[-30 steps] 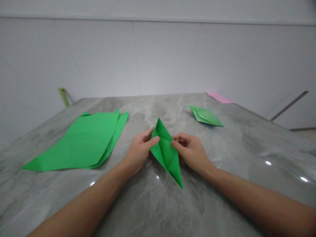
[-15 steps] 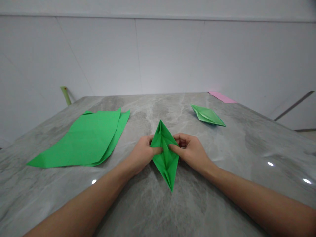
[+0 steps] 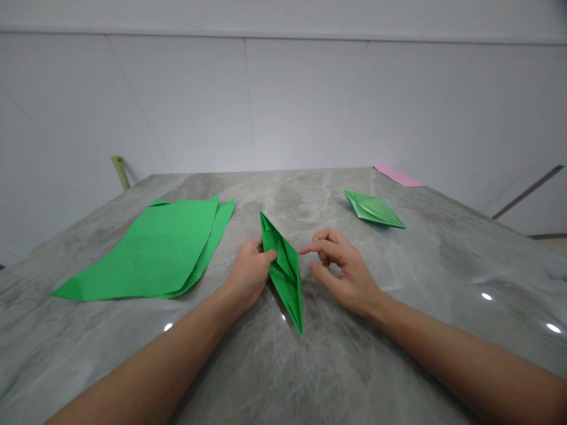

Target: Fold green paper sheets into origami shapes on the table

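Note:
A folded green paper diamond (image 3: pixel 286 271) stands tilted in the middle of the view, its creased layers partly spread. My left hand (image 3: pixel 252 268) pinches its left edge, thumb on the front face and fingers behind, partly hidden. On the other side, my right hand (image 3: pixel 341 265) is off the thumb grip, its thumb and fingers apart with nothing between them. Its index fingertip is at the diamond's right edge; whether it touches I cannot tell.
Several green paper sheets (image 3: pixel 155 251) lie stacked on the left of the grey marbled table (image 3: pixel 345 372). A lighter green folded paper piece (image 3: pixel 374 209) lies at the right rear, with a pink paper (image 3: pixel 398 176) at the far right edge. A white wall (image 3: pixel 305 100) stands behind.
My right hand has let go of the paper diamond and opened a little to the right. The diamond has turned and shifted left in my left hand.

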{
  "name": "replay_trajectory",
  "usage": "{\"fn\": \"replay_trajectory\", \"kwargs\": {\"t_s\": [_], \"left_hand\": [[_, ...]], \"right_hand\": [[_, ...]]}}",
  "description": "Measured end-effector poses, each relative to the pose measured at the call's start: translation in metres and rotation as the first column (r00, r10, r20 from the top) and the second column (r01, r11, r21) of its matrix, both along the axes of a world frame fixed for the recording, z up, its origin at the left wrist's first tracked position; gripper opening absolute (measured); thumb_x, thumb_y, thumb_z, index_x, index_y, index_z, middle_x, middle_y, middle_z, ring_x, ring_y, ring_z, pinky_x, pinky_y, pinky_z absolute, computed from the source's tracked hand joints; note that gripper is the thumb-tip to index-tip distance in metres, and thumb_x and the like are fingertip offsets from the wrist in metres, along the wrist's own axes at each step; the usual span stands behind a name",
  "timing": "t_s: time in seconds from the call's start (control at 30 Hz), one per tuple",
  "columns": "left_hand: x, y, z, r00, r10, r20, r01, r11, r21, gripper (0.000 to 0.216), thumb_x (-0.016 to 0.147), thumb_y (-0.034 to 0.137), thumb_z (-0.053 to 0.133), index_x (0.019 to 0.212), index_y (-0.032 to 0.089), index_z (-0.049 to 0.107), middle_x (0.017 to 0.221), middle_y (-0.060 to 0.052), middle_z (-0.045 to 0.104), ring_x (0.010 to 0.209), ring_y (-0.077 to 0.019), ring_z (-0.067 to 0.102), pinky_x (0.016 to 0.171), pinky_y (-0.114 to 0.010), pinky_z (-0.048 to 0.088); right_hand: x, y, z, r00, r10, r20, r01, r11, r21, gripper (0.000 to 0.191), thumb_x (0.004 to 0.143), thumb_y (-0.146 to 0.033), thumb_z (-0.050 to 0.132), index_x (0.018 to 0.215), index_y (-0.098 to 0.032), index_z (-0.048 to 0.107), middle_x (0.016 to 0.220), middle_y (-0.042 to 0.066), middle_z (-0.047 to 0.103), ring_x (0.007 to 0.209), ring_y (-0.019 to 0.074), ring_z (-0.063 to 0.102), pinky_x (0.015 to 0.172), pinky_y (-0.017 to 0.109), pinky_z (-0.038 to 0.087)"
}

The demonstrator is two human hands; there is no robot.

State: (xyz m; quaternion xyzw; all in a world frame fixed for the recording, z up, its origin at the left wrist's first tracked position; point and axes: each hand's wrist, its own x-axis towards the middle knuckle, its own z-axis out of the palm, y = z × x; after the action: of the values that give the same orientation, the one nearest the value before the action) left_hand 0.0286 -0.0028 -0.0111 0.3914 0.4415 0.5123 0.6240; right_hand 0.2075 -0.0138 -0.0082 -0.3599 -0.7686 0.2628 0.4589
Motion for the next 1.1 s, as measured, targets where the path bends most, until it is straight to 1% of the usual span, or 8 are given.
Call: {"fn": "replay_trajectory", "kwargs": {"t_s": [0.1, 0.23, 0.3, 0.43, 0.63, 0.9, 1.0, 1.1], "left_hand": [[0.001, 0.000, -0.002, 1.000, -0.026, 0.005, 0.026, 0.998, 0.057, 0.026, 0.061, 0.011, 0.067, 0.087, 0.012, 0.068, 0.078, -0.005, 0.072, 0.062, -0.0161, 0.065, 0.060, -0.026, 0.052], [0.001, 0.001, -0.004, 0.997, -0.069, -0.020, 0.071, 0.993, 0.096, 0.033, 0.059, 0.007, 0.064, 0.091, 0.011, 0.069, 0.082, -0.006, 0.073, 0.068, -0.0180, 0.068, 0.062, -0.026, 0.052], [0.001, 0.001, -0.005, 0.998, -0.064, -0.025, 0.066, 0.993, 0.094, 0.036, 0.059, 0.006, 0.063, 0.094, 0.011, 0.069, 0.085, -0.007, 0.074, 0.070, -0.0195, 0.069, 0.062, -0.027, 0.053], [0.000, 0.002, -0.007, 1.000, -0.019, 0.015, 0.017, 0.992, 0.125, 0.044, 0.060, 0.006, 0.060, 0.102, 0.012, 0.070, 0.097, -0.009, 0.075, 0.083, -0.0230, 0.071, 0.069, -0.030, 0.056], [-0.001, 0.002, -0.004, 0.999, -0.010, 0.032, 0.005, 0.986, 0.164, 0.048, 0.063, 0.008, 0.065, 0.111, 0.012, 0.070, 0.109, -0.010, 0.074, 0.101, -0.0267, 0.069, 0.088, -0.036, 0.054], [0.000, -0.003, 0.001, 0.998, -0.021, 0.058, 0.012, 0.988, 0.155, 0.047, 0.069, 0.020, 0.078, 0.114, 0.013, 0.067, 0.126, -0.015, 0.066, 0.111, -0.0307, 0.065, 0.095, -0.042, 0.052], [-0.001, -0.003, 0.001, 0.998, -0.008, 0.059, 0.001, 0.994, 0.110, 0.047, 0.071, 0.023, 0.078, 0.114, 0.012, 0.066, 0.130, -0.016, 0.063, 0.111, -0.0308, 0.066, 0.093, -0.043, 0.053], [-0.002, -0.002, 0.001, 0.999, 0.013, 0.033, -0.016, 0.997, 0.078, 0.047, 0.070, 0.022, 0.078, 0.114, 0.011, 0.066, 0.129, -0.018, 0.063, 0.109, -0.0309, 0.066, 0.092, -0.042, 0.053]], "right_hand": [[-0.002, -0.005, 0.003, 0.998, 0.060, 0.006, -0.060, 0.995, 0.077, 0.026, 0.080, -0.021, 0.065, 0.107, -0.022, 0.065, 0.096, 0.005, 0.050, 0.078, 0.0159, 0.051, 0.056, 0.026, 0.046], [-0.005, -0.006, 0.003, 0.994, 0.047, 0.103, -0.055, 0.996, 0.071, 0.013, 0.079, -0.021, 0.068, 0.091, -0.020, 0.069, 0.099, 0.007, 0.053, 0.090, 0.0201, 0.055, 0.064, 0.029, 0.050], [-0.005, -0.005, 0.002, 0.993, -0.019, 0.116, 0.014, 0.999, 0.040, 0.008, 0.080, -0.016, 0.063, 0.082, -0.018, 0.070, 0.095, 0.007, 0.055, 0.086, 0.0188, 0.057, 0.064, 0.028, 0.050], [-0.002, 0.000, 0.001, 0.984, -0.107, 0.141, 0.114, 0.993, -0.043, 0.018, 0.081, -0.012, 0.055, 0.082, -0.016, 0.072, 0.093, 0.007, 0.060, 0.075, 0.0155, 0.059, 0.059, 0.026, 0.048], [-0.002, -0.002, 0.005, 0.970, -0.088, 0.228, 0.130, 0.976, -0.175, 0.027, 0.085, -0.040, 0.062, 0.087, -0.015, 0.073, 0.080, 0.004, 0.061, 0.065, 0.0148, 0.058, 0.058, 0.028, 0.044], [0.010, 0.014, 0.004, 0.929, -0.251, 0.272, 0.274, 0.961, -0.049, 0.027, 0.084, -0.030, 0.054, 0.064, -0.017, 0.065, 0.065, 0.002, 0.064, 0.063, 0.0168, 0.059, 0.063, 0.029, 0.041], [0.045, 0.040, 0.010, 0.853, -0.484, 0.194, 0.481, 0.874, 0.067, 0.026, 0.080, -0.034, 0.057, 0.062, -0.018, 0.068, 0.065, 0.003, 0.067, 0.065, 0.0191, 0.061, 0.063, 0.029, 0.041], [0.091, 0.068, 0.013, 0.642, -0.742, 0.192, 0.748, 0.662, 0.053, 0.025, 0.078, -0.036, 0.060, 0.073, -0.017, 0.076, 0.065, 0.004, 0.070, 0.066, 0.0230, 0.064, 0.059, 0.029, 0.040]]}}
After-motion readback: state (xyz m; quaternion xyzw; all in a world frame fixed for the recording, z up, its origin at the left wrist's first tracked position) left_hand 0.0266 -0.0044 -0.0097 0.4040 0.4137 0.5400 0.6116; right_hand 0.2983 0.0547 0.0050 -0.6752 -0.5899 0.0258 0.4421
